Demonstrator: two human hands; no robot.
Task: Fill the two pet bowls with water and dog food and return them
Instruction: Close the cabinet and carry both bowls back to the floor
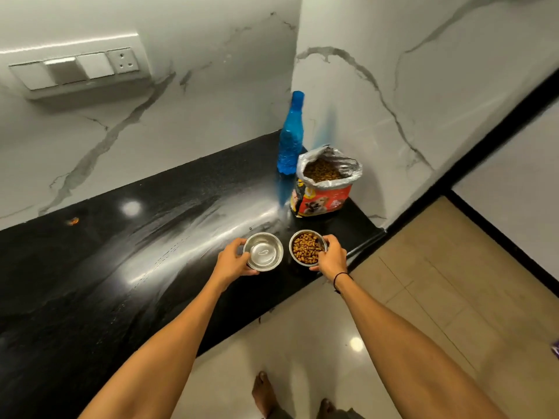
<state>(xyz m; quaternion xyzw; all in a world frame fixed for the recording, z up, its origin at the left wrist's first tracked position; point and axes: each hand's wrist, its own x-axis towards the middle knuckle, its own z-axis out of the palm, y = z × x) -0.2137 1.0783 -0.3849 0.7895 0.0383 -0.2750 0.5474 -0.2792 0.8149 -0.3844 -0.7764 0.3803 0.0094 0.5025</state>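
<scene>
Two steel bowls side by side near front edge of black counter (121,252), close but apart. Right bowl (308,247) full of brown kibble, so food step looks done. Left bowl (263,251) shiny inside with a glint at the bottom; probably holds clear water, but cannot tell for sure from this angle. Left hand (232,261) wrapped round left bowl's outer rim, fingers curled on the near-left side. Right hand (332,257) gripping right bowl's rim on its right side, thumb at top edge, black band on the wrist. Both hands closed on bowls, neither empty. Cannot tell whether bowls sit on counter or hang just above it; no clear gap visible.

Blue bottle (291,134) upright in the back corner against marble wall, cap on. Open food bag (325,179) just in front of bottle, top rolled down, kibble showing inside, well behind the bowls.

Judged progress: filling finished or nearly so, supplies parked back in corner. Left to do: carry both bowls away and set them back at feeding spot, not in view. Main risk on carry: slopping water, spilling kibble from full bowl.
</scene>
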